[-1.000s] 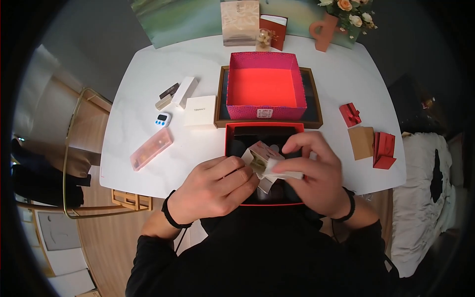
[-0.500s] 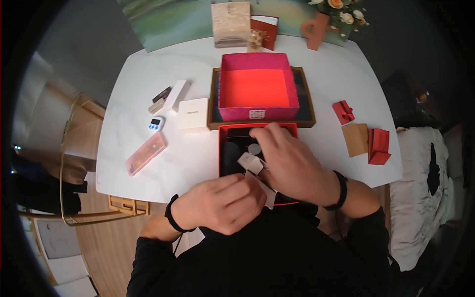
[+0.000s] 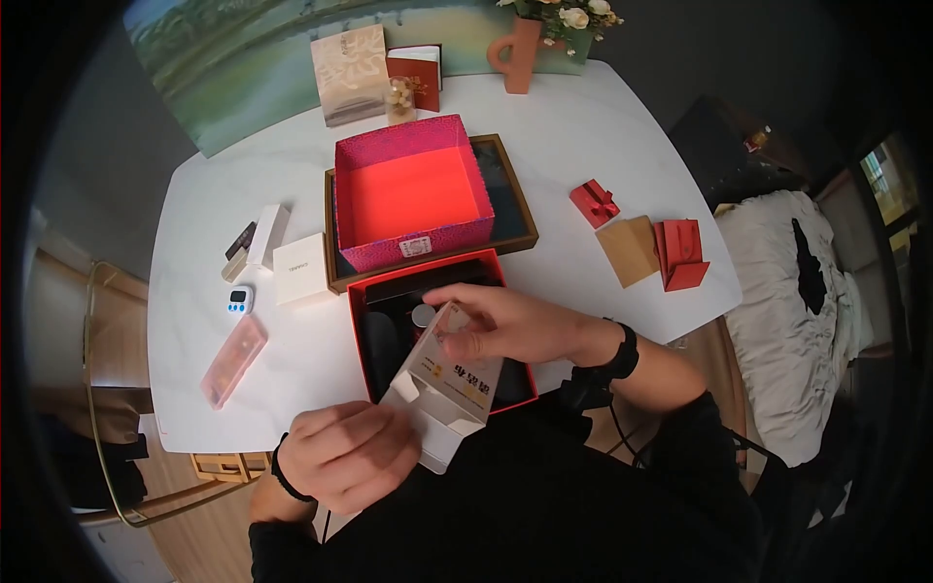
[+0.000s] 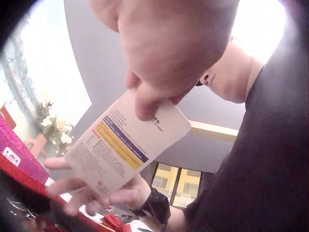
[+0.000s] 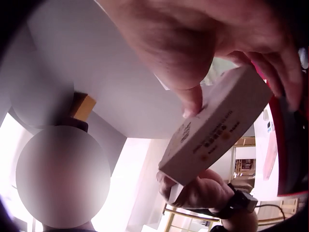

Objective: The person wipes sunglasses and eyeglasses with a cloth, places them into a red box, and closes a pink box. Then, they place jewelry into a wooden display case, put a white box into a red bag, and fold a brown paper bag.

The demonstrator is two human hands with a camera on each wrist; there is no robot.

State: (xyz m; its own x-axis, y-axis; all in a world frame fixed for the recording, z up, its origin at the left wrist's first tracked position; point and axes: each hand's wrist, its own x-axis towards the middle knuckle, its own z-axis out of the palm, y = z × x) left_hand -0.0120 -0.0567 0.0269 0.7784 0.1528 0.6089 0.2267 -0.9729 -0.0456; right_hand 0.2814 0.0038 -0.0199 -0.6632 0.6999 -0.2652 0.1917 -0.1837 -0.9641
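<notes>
Both hands hold a small white printed carton [image 3: 452,374] tilted over the near side of a red-rimmed box [image 3: 359,335]. Its flap end points down toward my left hand [image 3: 350,455], whose fingers pinch that end. My right hand [image 3: 515,325] grips the upper end, thumb on the printed face. In the left wrist view, the carton [image 4: 113,140] shows a side with blue and yellow bands. Dark printing marks the carton's edge [image 5: 217,133] in the right wrist view. A dark rounded item [image 3: 386,337] and a silver-topped round item [image 3: 423,315] lie inside the red-rimmed box.
An open pink box [image 3: 413,250] sits on a framed tray [image 3: 515,194] behind. To the left are a white box [image 3: 301,269], a timer [image 3: 240,299] and a pink case [image 3: 234,361]. Red packets [image 3: 683,255] and a brown envelope [image 3: 627,251] lie right.
The head view has swung right. The carton has turned, so its printed face now shows toward me. White crumpled material seen at the right hand earlier is out of sight.
</notes>
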